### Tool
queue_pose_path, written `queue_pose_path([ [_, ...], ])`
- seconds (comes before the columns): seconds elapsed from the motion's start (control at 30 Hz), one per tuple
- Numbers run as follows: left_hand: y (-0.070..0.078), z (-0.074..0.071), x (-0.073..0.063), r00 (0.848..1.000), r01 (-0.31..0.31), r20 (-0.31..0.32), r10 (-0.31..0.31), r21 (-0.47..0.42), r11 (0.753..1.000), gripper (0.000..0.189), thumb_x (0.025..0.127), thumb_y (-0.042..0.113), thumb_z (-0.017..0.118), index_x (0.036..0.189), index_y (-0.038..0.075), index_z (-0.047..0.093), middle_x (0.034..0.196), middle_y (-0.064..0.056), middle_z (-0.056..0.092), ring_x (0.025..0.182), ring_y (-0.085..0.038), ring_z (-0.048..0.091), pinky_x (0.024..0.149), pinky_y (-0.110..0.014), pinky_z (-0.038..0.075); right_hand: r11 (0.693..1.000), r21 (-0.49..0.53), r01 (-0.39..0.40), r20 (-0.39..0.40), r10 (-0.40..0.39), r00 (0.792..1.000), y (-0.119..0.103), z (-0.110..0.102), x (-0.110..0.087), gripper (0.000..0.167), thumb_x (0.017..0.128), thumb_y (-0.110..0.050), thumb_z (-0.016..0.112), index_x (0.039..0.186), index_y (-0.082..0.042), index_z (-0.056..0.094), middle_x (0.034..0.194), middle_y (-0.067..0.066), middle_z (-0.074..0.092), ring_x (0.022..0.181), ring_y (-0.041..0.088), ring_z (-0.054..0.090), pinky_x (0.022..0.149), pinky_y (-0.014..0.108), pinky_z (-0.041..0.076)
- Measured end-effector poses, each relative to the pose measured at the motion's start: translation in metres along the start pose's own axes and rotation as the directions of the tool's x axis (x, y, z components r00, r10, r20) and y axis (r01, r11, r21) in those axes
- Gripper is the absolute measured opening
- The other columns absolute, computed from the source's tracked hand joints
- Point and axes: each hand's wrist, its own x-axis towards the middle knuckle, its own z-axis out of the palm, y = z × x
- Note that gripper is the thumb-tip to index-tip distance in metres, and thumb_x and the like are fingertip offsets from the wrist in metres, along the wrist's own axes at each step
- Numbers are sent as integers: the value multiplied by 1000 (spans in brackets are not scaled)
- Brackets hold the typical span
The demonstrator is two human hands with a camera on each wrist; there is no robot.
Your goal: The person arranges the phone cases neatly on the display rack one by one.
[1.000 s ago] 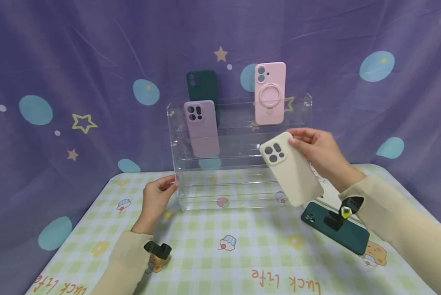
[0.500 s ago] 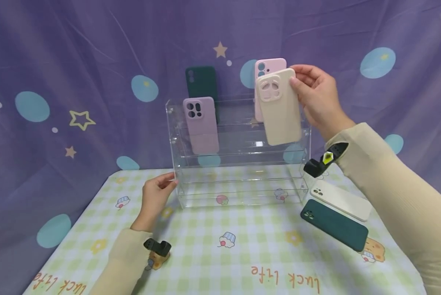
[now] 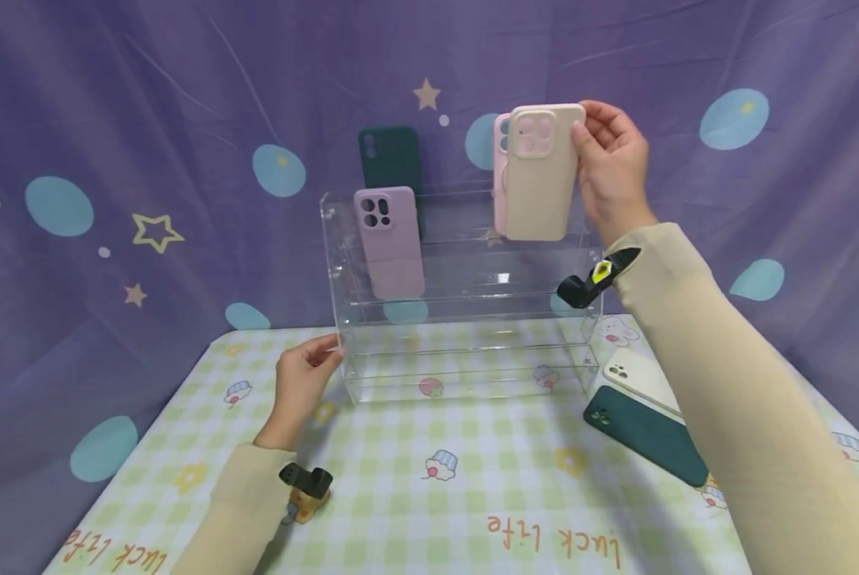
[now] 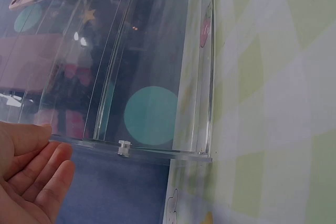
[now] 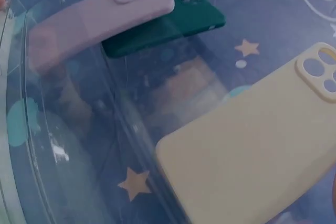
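Cream phone case (image 3: 540, 196): plain back, rounded corners, raised rounded-square rim top left around a cluster of camera cutouts. Head view: pink shows through the openings. Right wrist view: blue backdrop shows through them instead, frame crops part of the cluster. Back reads smooth and evenly coloured.

Location: upper right of the clear rack (image 3: 465, 351), close to upright, overlapping most of the pink phone case (image 3: 500, 216); only a left strip of the pink one shows beside it. Contact with rack or pink case: can't tell.

Right hand (image 3: 612, 160): pinching the cream case at its top right corner, thumb on the back face. Left hand (image 3: 307, 379): thumb and fingers close together, pinching the edge of the rack's left side panel.

Nearby: lilac phone case (image 3: 395, 271) leans in the rack's left half, in front of a dark green phone case (image 3: 389, 160). On the tablecloth (image 3: 372, 511), right of the rack: white phone case (image 3: 641, 379), partly hidden by the right sleeve (image 3: 746, 383), and a teal phone case (image 3: 641, 435) just beside it.
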Motion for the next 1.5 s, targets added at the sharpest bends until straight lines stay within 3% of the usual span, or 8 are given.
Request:
queue_pose_path([
  [0.27,0,2,-1,1000,-14,2,14,-8,1000,26,86,8,69,109,-2,68,104,-17,69,70,9,56,67,-10,46,986,-168,-11,6,12,1000,23,-15,-8,21,83,17,57,93,0,64,85,9,62,77,14,58,64,20,50],
  [0.5,1,5,-3,999,-33,-8,33,17,999,25,86,8,69,109,0,69,104,-15,70,71,5,58,66,-11,46,916,-398,-51,-55,32,998,37,-24,-23,21,84,6,65,103,-1,67,86,2,67,77,10,61,58,15,46],
  [0.73,3,7,-3,998,-59,-18,59,33,998,24,85,7,69,108,-1,69,99,-16,71,79,-19,66,65,-12,46,843,-534,-68,-128,-1,992,40,-27,-38,26,84,3,67,109,0,69,89,1,68,73,7,58,60,16,46],
  [0.87,3,7,-3,998,-61,-25,62,31,998,25,85,7,69,108,-2,68,100,-17,70,80,-22,66,65,-11,46,843,-533,-76,-157,-10,988,41,-27,-40,26,82,4,68,108,1,70,85,-1,67,69,6,57,59,15,46],
  [1.17,1,7,-4,997,-72,-26,73,37,997,24,86,7,68,109,-2,68,103,-16,70,84,-27,67,66,-9,45,844,-525,-105,-176,13,984,39,-37,-38,26,83,4,67,108,1,69,85,0,66,78,9,60,64,17,51],
  [1.5,0,7,-4,998,-61,-13,62,30,998,26,86,7,68,111,-2,67,106,-16,69,85,-27,67,67,-9,46,796,-582,-170,-204,59,977,31,-40,-38,17,81,-2,72,98,-1,69,81,-2,63,76,8,60,65,18,52],
])
